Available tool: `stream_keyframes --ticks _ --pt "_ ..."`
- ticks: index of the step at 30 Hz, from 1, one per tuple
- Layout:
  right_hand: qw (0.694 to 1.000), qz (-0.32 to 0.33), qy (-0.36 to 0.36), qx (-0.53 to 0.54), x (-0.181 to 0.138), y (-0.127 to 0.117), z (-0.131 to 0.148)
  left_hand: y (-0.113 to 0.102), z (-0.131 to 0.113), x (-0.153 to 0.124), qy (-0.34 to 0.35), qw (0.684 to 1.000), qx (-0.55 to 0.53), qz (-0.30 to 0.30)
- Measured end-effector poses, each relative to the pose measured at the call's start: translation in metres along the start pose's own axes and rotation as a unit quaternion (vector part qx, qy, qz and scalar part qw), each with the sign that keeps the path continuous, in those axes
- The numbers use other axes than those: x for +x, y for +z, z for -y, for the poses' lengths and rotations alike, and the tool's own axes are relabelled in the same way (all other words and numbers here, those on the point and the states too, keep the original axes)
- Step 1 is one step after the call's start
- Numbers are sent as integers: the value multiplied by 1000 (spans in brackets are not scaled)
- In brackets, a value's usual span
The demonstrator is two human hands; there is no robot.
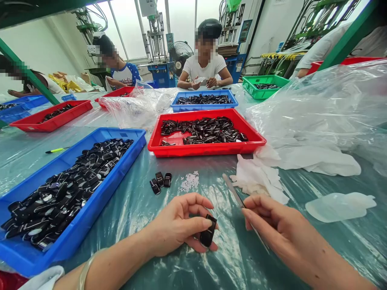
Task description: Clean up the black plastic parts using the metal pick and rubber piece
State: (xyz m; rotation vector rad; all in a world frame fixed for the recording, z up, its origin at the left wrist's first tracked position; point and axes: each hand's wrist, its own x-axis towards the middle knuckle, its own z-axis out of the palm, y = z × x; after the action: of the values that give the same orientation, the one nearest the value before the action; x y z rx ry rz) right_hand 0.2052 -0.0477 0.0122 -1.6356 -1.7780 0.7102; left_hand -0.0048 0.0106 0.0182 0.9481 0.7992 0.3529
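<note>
My left hand (pixel 173 223) is closed around a small glossy black part (pixel 209 233), with the thumb lying across its upper edge. To its right, my right hand (pixel 276 225) pinches a thin, flat metal tool (pixel 233 191). The tool's rounded end points up and left, apart from the black part; I cannot tell its exact kind. Beyond my left hand, 3 similar black parts (pixel 160 180) lie on the table. Beside them is a small scatter of white bits (pixel 190 182). Crumpled white cloth or paper (pixel 258 177) lies beyond my right hand.
A blue tray (pixel 121 177) heaped with black parts stands at left; a red tray (pixel 208 150) of them is ahead. Clear plastic sheeting (pixel 326 108) and a translucent flat piece (pixel 340 207) lie right. A yellow pen (pixel 57 150) is far left. Co-workers (pixel 204 60) sit opposite.
</note>
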Motion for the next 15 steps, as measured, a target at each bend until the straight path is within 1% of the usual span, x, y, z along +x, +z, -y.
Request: stream_keyframes --ticks 3,6,9,15 --pt "986 -11 57 154 0 -1 7 -1 2 0 5 1000 -10 9" --pt "966 -48 64 246 -1 -3 13 0 5 2 2 999 -24 40" --pt "960 -59 29 273 -2 -8 18 1 6 3 -8 997 -34 63" --pt "964 -52 -26 261 -9 -10 22 0 8 4 -23 995 -44 84"
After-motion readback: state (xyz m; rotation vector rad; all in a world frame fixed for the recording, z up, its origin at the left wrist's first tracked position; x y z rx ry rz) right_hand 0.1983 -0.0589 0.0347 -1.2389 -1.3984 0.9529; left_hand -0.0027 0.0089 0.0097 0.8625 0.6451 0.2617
